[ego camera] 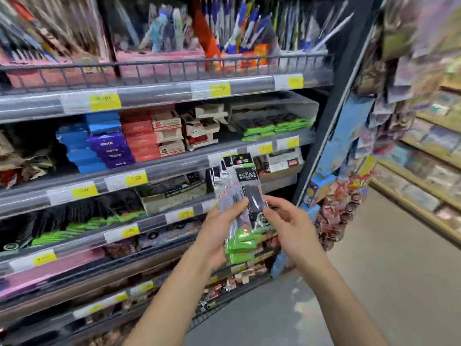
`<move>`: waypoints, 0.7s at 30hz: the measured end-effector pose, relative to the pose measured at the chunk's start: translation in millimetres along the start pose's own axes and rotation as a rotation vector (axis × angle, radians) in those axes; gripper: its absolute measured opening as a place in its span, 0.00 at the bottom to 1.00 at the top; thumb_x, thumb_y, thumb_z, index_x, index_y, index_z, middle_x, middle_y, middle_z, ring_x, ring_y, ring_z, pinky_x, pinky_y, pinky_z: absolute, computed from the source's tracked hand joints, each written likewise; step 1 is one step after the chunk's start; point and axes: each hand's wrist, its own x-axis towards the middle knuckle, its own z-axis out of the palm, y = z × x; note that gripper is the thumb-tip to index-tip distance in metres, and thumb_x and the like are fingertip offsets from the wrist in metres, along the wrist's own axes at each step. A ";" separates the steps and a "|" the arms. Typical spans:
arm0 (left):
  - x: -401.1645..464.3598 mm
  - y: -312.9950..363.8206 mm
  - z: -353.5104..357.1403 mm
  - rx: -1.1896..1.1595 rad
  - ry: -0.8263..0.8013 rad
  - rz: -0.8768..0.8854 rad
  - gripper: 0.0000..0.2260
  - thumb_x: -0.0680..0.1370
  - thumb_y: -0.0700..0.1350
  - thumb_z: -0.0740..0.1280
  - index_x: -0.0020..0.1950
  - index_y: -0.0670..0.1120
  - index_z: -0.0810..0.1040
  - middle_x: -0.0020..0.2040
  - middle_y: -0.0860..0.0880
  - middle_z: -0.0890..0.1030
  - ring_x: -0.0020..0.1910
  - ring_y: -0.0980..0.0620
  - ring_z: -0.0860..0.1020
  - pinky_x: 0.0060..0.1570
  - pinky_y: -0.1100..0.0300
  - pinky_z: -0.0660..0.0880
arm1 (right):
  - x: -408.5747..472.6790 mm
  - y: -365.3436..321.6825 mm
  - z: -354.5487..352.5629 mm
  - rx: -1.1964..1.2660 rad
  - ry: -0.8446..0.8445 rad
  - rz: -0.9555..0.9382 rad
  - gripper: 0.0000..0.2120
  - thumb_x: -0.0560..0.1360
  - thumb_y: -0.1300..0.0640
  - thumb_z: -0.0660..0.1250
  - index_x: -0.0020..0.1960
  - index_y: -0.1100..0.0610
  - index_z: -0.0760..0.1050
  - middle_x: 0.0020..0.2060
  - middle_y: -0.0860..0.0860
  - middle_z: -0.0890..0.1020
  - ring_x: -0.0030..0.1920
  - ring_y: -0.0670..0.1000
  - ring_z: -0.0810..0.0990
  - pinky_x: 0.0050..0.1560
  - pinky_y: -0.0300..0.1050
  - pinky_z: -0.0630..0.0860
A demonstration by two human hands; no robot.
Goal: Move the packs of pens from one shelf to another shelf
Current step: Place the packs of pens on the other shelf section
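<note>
Head view: the topmost of the packs of pens [239,196] carries a black header card with pale lettering that looks like "iooffice" above a line of characters too small to read. On the shelf strip at 9 o'clock from the packs, a yellow price tag [136,178] reads "1.00"; the other yellow tags are blurred. A grey cardboard tray [172,198] just at 9 o'clock of the packs holds dark items I cannot identify. On the top shelf at 12 o'clock, an orange display box [249,56] stands full of blue-and-white pens, behind a wire rail [174,68]. Stacked blue and purple boxes [97,143] sit on the shelf at 10 o'clock, red and white ones beside them.

The packs are clear plastic sleeves with dark pens inside and bright green bottoms (several fanned together, upright, tilted slightly). They are held in the air in front of the shelving, at centre frame. The left hand [217,236] grips them from behind, thumb across the front; the right hand [289,226] pinches their right edge with its fingertips.
</note>
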 end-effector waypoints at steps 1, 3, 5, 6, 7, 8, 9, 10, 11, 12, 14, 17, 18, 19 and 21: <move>2.2 -4.8 15.8 -0.005 -0.007 0.010 0.25 0.77 0.47 0.76 0.73 0.45 0.77 0.64 0.40 0.85 0.64 0.38 0.83 0.67 0.34 0.76 | 4.2 0.9 -13.4 -0.014 0.008 -0.026 0.11 0.81 0.55 0.68 0.59 0.42 0.82 0.31 0.55 0.79 0.26 0.42 0.72 0.28 0.38 0.72; 8.4 -12.7 42.4 -0.017 -0.015 0.021 0.21 0.79 0.47 0.73 0.71 0.44 0.80 0.64 0.39 0.85 0.64 0.37 0.83 0.69 0.34 0.75 | 12.7 3.9 -34.4 -0.024 0.047 -0.068 0.11 0.81 0.58 0.68 0.54 0.41 0.81 0.26 0.47 0.74 0.25 0.42 0.69 0.27 0.35 0.68; 13.2 -16.0 63.1 -0.051 0.017 0.006 0.21 0.79 0.47 0.74 0.71 0.42 0.79 0.63 0.37 0.84 0.64 0.35 0.82 0.68 0.35 0.76 | 21.5 7.5 -48.0 0.005 0.074 -0.068 0.10 0.81 0.59 0.68 0.53 0.44 0.82 0.29 0.47 0.75 0.26 0.42 0.68 0.27 0.34 0.67; 17.8 -17.3 71.0 -0.059 0.040 0.003 0.23 0.78 0.46 0.75 0.71 0.41 0.78 0.64 0.36 0.84 0.64 0.35 0.82 0.67 0.34 0.76 | 26.7 7.8 -52.6 0.020 0.076 -0.059 0.09 0.81 0.59 0.68 0.55 0.46 0.82 0.29 0.47 0.75 0.25 0.42 0.69 0.27 0.35 0.67; 23.6 -17.6 77.3 -0.054 0.064 0.010 0.24 0.77 0.44 0.76 0.72 0.40 0.77 0.64 0.35 0.83 0.64 0.33 0.82 0.67 0.32 0.75 | 32.9 7.6 -57.4 0.027 0.077 -0.058 0.08 0.81 0.59 0.68 0.55 0.48 0.83 0.28 0.45 0.74 0.25 0.42 0.69 0.27 0.35 0.67; 30.0 -17.1 83.0 -0.045 0.085 0.022 0.25 0.76 0.42 0.76 0.72 0.39 0.76 0.64 0.33 0.83 0.63 0.33 0.82 0.66 0.30 0.75 | 39.8 7.8 -61.6 0.033 0.078 -0.060 0.08 0.81 0.59 0.68 0.54 0.47 0.83 0.27 0.44 0.74 0.24 0.42 0.69 0.26 0.35 0.68; 36.8 -15.5 87.6 -0.037 0.100 0.040 0.23 0.76 0.40 0.75 0.70 0.38 0.77 0.63 0.31 0.82 0.60 0.33 0.82 0.65 0.29 0.75 | 47.1 8.1 -65.5 0.050 0.072 -0.063 0.09 0.81 0.58 0.68 0.53 0.44 0.82 0.27 0.46 0.75 0.25 0.44 0.70 0.27 0.36 0.70; 44.0 -13.3 92.1 -0.034 0.106 0.055 0.21 0.77 0.38 0.74 0.69 0.37 0.78 0.62 0.31 0.83 0.57 0.34 0.83 0.62 0.29 0.76 | 55.0 7.7 -68.8 0.077 0.058 -0.060 0.10 0.81 0.56 0.68 0.52 0.41 0.82 0.29 0.49 0.76 0.26 0.46 0.73 0.28 0.39 0.72; 51.6 -10.0 96.3 -0.030 0.109 0.064 0.19 0.77 0.37 0.73 0.68 0.37 0.78 0.60 0.31 0.83 0.53 0.35 0.83 0.59 0.31 0.78 | 63.4 7.4 -72.4 0.104 0.037 -0.048 0.09 0.81 0.54 0.68 0.53 0.39 0.81 0.32 0.53 0.78 0.28 0.48 0.75 0.29 0.42 0.74; 59.9 -5.7 101.1 -0.026 0.110 0.071 0.19 0.77 0.37 0.73 0.68 0.36 0.78 0.59 0.31 0.84 0.50 0.36 0.83 0.55 0.34 0.79 | 71.7 7.3 -76.2 0.128 0.013 -0.027 0.08 0.81 0.52 0.68 0.55 0.40 0.81 0.35 0.56 0.80 0.29 0.49 0.77 0.30 0.44 0.76; 80.2 3.6 111.2 0.000 0.108 0.093 0.19 0.77 0.38 0.73 0.67 0.36 0.78 0.58 0.30 0.84 0.45 0.37 0.84 0.46 0.42 0.82 | 88.2 6.8 -86.4 0.174 -0.029 0.043 0.08 0.81 0.51 0.69 0.59 0.44 0.81 0.34 0.54 0.81 0.31 0.50 0.78 0.31 0.45 0.77; 109.6 11.0 133.3 0.016 0.095 0.121 0.15 0.77 0.37 0.74 0.62 0.36 0.81 0.51 0.33 0.86 0.39 0.40 0.84 0.37 0.49 0.83 | 116.3 4.2 -109.2 0.249 -0.072 0.131 0.06 0.80 0.52 0.70 0.54 0.53 0.84 0.33 0.54 0.79 0.30 0.51 0.77 0.29 0.43 0.74; 119.1 11.8 141.6 0.009 0.089 0.120 0.13 0.76 0.37 0.75 0.59 0.36 0.81 0.48 0.34 0.86 0.37 0.40 0.85 0.36 0.50 0.83 | 126.2 3.6 -118.0 0.242 -0.067 0.143 0.07 0.79 0.53 0.71 0.51 0.56 0.84 0.33 0.54 0.79 0.30 0.51 0.77 0.29 0.43 0.74; 129.4 12.9 149.2 0.006 0.085 0.119 0.11 0.75 0.37 0.76 0.56 0.38 0.81 0.45 0.36 0.87 0.36 0.41 0.85 0.36 0.49 0.83 | 136.8 2.6 -126.7 0.228 -0.050 0.150 0.08 0.79 0.54 0.71 0.49 0.59 0.84 0.33 0.55 0.79 0.30 0.51 0.76 0.29 0.43 0.73; 148.9 15.6 162.0 0.004 0.092 0.113 0.12 0.74 0.37 0.77 0.56 0.39 0.81 0.45 0.36 0.87 0.38 0.41 0.86 0.39 0.46 0.84 | 158.2 1.6 -140.8 0.227 -0.011 0.167 0.09 0.78 0.55 0.72 0.46 0.62 0.82 0.32 0.55 0.78 0.29 0.50 0.76 0.29 0.43 0.73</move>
